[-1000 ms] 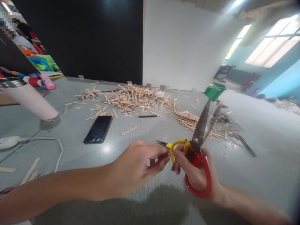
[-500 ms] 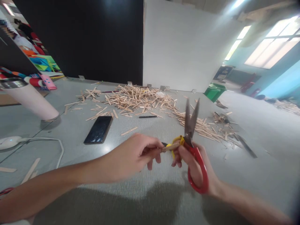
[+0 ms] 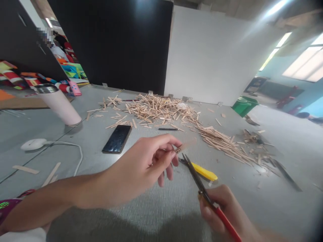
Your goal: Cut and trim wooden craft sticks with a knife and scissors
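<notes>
My left hand (image 3: 151,161) is closed, pinching a wooden craft stick (image 3: 188,144) between thumb and forefinger. The far part of that stick is blurred and points up to the right. In my right hand (image 3: 224,210) are scissors (image 3: 199,183) with red handles, the handles partly covered by my fingers. Their blades are nearly together, and the tips point up-left, just below the stick. Whether the tips touch it I cannot tell. Behind the blades a yellow utility knife (image 3: 205,172) lies on the grey table (image 3: 141,211).
A heap of craft sticks (image 3: 158,109) spreads across the back, with more fanned out on the right. A phone (image 3: 116,138), a black pen (image 3: 168,129), a pink bottle (image 3: 60,106) and a white cabled device (image 3: 34,144) lie or stand leftward. A metal blade (image 3: 287,174) rests far right.
My right hand has let go of the stick's end and moved down right. The scissors have swung from upright with spread blades to pointing up-left, nearly closed. The yellow knife now shows on the table.
</notes>
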A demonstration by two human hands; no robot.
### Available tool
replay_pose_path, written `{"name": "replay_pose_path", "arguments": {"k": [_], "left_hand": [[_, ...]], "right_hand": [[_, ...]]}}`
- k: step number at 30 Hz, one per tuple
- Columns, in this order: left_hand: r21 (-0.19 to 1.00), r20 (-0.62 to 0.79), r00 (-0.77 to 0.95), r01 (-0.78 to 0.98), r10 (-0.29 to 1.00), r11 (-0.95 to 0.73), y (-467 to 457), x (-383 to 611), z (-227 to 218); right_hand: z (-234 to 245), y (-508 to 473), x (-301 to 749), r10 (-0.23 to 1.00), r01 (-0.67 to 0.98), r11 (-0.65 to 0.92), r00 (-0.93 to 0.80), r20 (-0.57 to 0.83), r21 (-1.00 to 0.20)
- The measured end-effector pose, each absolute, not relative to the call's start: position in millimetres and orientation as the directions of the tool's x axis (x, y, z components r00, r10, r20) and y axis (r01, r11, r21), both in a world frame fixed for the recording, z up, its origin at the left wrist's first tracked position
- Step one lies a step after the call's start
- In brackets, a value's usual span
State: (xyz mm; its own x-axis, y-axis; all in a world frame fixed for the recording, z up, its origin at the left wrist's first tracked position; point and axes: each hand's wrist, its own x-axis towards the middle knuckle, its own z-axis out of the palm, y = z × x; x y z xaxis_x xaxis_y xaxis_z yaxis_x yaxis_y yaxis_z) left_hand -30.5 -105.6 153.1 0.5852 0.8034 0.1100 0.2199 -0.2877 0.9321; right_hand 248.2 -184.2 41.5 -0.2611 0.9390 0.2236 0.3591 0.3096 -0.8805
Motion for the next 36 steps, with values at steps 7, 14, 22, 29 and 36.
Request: {"name": "replay_pose_path", "arguments": {"k": [7, 14, 22, 29, 36], "left_hand": [[0.931, 0.044, 0.597, 0.266, 0.801, -0.249, -107.5, -29.7, 148.2], [0.931, -0.01, 0.617, 0.293, 0.787, -0.219, -109.7, -30.0, 148.3], [0.94, -0.019, 0.636, 0.274, 0.772, -0.203, -110.0, -28.8, 149.9], [0.947, -0.028, 0.693, 0.249, 0.72, -0.203, -107.1, -30.2, 149.4], [0.974, 0.002, 0.689, 0.163, 0.725, -0.157, -105.5, -32.9, 159.3]], "right_hand": [[32.8, -197.1, 253.2, 0.91, 0.597, 0.412, -0.239, 0.338, -0.688], [50.9, -193.9, 247.0, 0.929, 0.647, 0.37, -0.271, 0.252, -0.667], [48.3, -195.8, 246.3, 0.928, 0.733, 0.373, -0.285, 0.241, -0.568], [43.3, -194.6, 248.8, 0.927, 0.725, 0.375, -0.296, 0.23, -0.578], [38.7, -184.6, 252.9, 0.89, 0.53, 0.452, -0.319, 0.325, -0.717]]}}
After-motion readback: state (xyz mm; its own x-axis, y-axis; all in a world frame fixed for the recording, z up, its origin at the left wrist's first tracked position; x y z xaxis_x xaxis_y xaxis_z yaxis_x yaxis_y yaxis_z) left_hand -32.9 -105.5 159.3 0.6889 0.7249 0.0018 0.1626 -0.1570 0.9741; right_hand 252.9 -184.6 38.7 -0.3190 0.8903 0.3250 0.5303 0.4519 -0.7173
